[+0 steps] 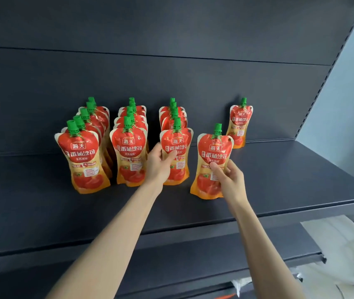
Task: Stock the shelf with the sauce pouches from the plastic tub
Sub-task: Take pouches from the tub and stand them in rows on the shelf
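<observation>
Red and orange tomato sauce pouches with green caps stand upright on a dark grey shelf (42,208). They form three rows running back to the rear panel: a left row (83,156), a middle row (129,152) and a third row. My left hand (161,167) grips the front pouch of the third row (177,147) at its left edge. My right hand (228,175) holds a separate pouch (212,156), tilted slightly, with its base on the shelf further right. A single pouch (239,124) stands at the back right. The plastic tub is out of view.
Bare shelf surface stretches in front of the rows and to the right, up to the shelf's right end (344,180). A lower shelf edge (171,262) runs below. White plastic material (339,251) lies at the lower right. A grey wall (350,104) flanks the unit.
</observation>
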{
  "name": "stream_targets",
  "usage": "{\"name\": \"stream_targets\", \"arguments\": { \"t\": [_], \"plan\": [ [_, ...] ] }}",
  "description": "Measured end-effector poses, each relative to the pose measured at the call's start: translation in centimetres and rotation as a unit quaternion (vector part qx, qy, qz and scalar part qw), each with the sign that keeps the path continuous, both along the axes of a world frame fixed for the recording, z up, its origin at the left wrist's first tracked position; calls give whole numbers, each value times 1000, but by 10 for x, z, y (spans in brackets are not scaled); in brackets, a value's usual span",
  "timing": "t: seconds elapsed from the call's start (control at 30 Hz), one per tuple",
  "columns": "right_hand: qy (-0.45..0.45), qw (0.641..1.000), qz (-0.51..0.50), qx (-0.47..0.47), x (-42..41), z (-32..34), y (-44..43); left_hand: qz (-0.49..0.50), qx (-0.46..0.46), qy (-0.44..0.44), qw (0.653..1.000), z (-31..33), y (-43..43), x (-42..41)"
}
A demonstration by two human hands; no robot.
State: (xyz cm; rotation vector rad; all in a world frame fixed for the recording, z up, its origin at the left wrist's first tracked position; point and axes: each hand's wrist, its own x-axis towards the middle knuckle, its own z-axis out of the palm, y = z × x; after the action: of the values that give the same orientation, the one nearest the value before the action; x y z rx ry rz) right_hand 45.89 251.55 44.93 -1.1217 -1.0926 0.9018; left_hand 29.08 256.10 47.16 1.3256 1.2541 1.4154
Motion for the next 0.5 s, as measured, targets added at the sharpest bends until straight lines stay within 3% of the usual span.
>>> {"name": "stream_targets", "arguments": {
  "t": [0.2,0.5],
  "plan": [
    [-10,1000,17,11,1,-3,23,-18,11,-18,1000,-7,29,5],
    [0,998,54,31,4,-7,35,-15,13,31,999,-11,43,3]
  ]
}}
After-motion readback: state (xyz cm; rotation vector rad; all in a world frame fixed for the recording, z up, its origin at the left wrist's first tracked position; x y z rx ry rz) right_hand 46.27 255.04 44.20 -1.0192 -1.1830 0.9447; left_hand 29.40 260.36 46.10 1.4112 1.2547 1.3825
